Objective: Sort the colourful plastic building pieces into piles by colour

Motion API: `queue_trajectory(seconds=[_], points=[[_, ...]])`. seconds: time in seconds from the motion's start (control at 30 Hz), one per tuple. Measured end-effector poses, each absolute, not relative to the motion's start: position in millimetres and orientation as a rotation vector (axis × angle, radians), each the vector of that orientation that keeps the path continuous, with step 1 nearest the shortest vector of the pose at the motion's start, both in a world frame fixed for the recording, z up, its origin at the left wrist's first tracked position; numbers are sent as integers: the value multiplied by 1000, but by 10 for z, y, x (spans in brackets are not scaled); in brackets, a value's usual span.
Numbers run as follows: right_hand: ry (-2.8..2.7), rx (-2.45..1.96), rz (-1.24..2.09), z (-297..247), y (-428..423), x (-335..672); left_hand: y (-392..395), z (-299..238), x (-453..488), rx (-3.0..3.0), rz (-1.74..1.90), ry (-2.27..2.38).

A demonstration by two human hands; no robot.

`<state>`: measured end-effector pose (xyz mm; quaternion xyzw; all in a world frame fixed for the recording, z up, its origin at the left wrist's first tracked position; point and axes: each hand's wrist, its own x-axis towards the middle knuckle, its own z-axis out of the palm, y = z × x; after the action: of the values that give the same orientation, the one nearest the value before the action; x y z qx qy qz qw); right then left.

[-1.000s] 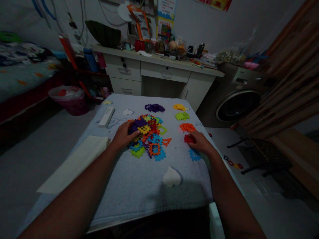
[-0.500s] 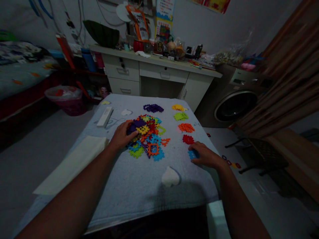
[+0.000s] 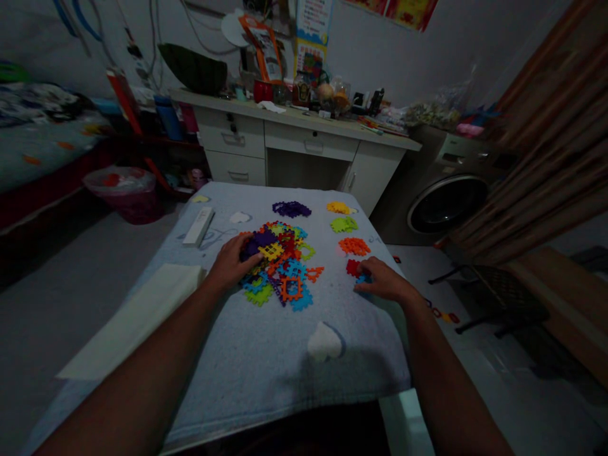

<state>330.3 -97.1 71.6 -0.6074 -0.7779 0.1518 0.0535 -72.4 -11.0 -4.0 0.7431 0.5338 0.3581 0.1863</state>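
A mixed heap of coloured plastic interlocking pieces point(image 3: 285, 266) lies in the middle of a table under a grey cloth point(image 3: 266, 354). My left hand point(image 3: 231, 261) rests on the heap's left edge, fingers curled over a purple piece point(image 3: 259, 240). My right hand point(image 3: 386, 281) lies on the cloth at the right, fingers bent over a blue piece point(image 3: 363, 279), just below a small red pile point(image 3: 353, 266). Sorted piles run up the right side: orange point(image 3: 354, 246), green point(image 3: 345, 223), yellow point(image 3: 338, 207), and purple point(image 3: 291, 208).
A white lump point(image 3: 324, 342) sits near the front of the cloth, a white remote-like bar point(image 3: 199, 226) and a pale flat sheet point(image 3: 137, 316) at the left. Behind stand a cluttered white desk point(image 3: 304, 136), a washing machine point(image 3: 446, 190) and a pink bin point(image 3: 126, 190).
My right hand left the red pile, dropped to the blue piece near the right edge, then shifted slightly up and left with it. My left hand stayed on the heap.
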Motion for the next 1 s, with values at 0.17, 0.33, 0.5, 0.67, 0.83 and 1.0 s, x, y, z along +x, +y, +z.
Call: queue_trajectory(seconds=[0.17,0.33,0.5,0.67,0.83,1.0], points=[[-2242,-1980,380,613,-1094,3324,-114,-39,-722,2086,1010,1511],[-2119,-2085,341,530,-1205,3316,-112,-29,-713,2111,997,1509],[-2214,-1936,476,585,-1336,3360,-131,-12,-710,2103,989,1526],[-2396,-1845,627,688,-1427,3417,-119,-28,-722,2103,981,1524],[-2325,-1813,553,734,-1170,3404,-103,-25,-723,2113,988,1502],[-2240,-1929,348,560,-804,3349,-116,-13,-720,2101,991,1502]])
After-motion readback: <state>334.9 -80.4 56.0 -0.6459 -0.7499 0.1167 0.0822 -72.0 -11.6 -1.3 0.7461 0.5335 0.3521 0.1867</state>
